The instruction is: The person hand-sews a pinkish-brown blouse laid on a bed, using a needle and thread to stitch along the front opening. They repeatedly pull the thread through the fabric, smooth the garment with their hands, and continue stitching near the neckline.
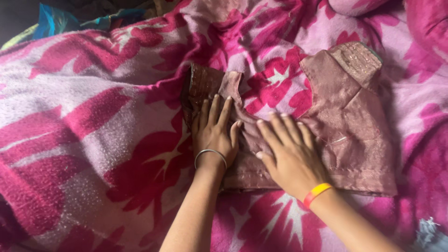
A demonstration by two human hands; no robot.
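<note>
Both hands lie flat, palms down, on a dusty-pink shiny blouse spread on a pink-and-magenta floral blanket. The blouse sits right of centre, neckline opening toward the top, one short sleeve with a sparkly band at the upper right, the other sleeve folded darker at the left.

Left hand rests on the blouse's left part, just below the folded sleeve. Its fingers are straight, close together, only slightly fanned, thumb out to the right. Nothing is pinched, just flat contact. A thin silver bangle circles the wrist.

Right hand rests on the blouse's middle, just right of the left hand, thumbs nearly touching. Its fingers are straight, slightly spread, pointing up and left, tips at the neckline edge. No grip, palm pressed on the cloth. A yellow and red band is on the wrist.

Lower hem of the blouse runs just under both wrists. Blue and green patterned cloth shows at the top-left corner beyond the blanket. A pale scrap sits at the bottom-right corner, too blurred to tell what.
</note>
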